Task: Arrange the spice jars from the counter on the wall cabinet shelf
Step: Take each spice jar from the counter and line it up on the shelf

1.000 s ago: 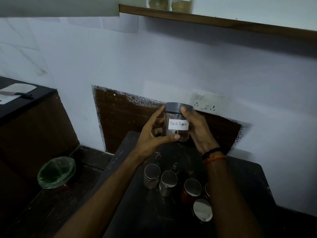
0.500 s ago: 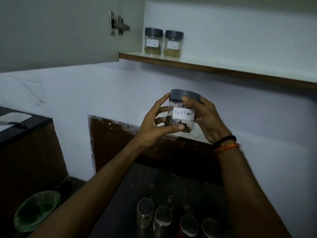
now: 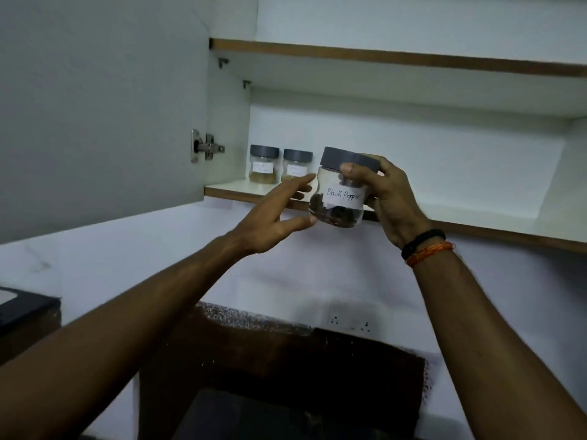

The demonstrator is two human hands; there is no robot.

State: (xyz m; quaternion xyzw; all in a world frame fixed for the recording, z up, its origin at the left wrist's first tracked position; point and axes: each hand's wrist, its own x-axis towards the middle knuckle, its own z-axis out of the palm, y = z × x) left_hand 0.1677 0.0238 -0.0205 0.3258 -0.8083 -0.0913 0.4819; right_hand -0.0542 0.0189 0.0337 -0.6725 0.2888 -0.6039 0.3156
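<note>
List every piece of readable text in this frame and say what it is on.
"Black Pepper": handwritten on the white label of the jar held up in front of the lower shelf.
Left shelf jar: white label, writing too faint to read.
Right shelf jar: white label, writing too faint to read.

Dim, bluish light across the frame, colours washed out and flat. The white cabinet interior (image 3: pixel 413 134) is the brightest zone, evenly lit, no glare. A soft shadow sits under the upper white shelf with its brown wooden edge (image 3: pixel 381 57). The dark brown panel (image 3: pixel 279 354) at the bottom sinks nearly to black. The handwritten white label (image 3: pixel 343 195) reads sharp; the small labels on the two grey-lidded clear jars (image 3: pixel 279 165) behind are blurred. Shelf lines bow at the edges.
</note>
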